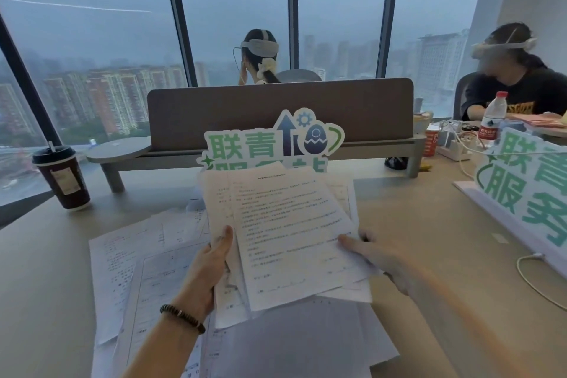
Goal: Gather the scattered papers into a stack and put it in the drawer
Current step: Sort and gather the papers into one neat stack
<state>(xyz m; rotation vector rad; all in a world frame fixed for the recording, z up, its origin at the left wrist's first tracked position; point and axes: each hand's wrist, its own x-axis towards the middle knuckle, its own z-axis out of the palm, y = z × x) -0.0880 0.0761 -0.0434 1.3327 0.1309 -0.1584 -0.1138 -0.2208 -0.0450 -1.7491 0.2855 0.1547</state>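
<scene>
I hold a loose bundle of printed white papers (285, 224) lifted above the desk, its sheets fanned and uneven. My left hand (211, 261), with a dark bead bracelet at the wrist, grips the bundle's left edge, thumb on top. My right hand (377, 252) grips the right edge, thumb across the top sheet. More printed sheets (144, 273) lie scattered flat on the beige desk (46, 270) below and to the left, overlapping one another. No drawer is in view.
A dark takeaway cup with straw (63, 176) stands at the far left. A grey divider shelf (282, 113) and a green-lettered sign (273, 141) stand behind the papers. Another sign (527, 190), a water bottle (492, 120), a power strip and cables sit right. Two people sit beyond.
</scene>
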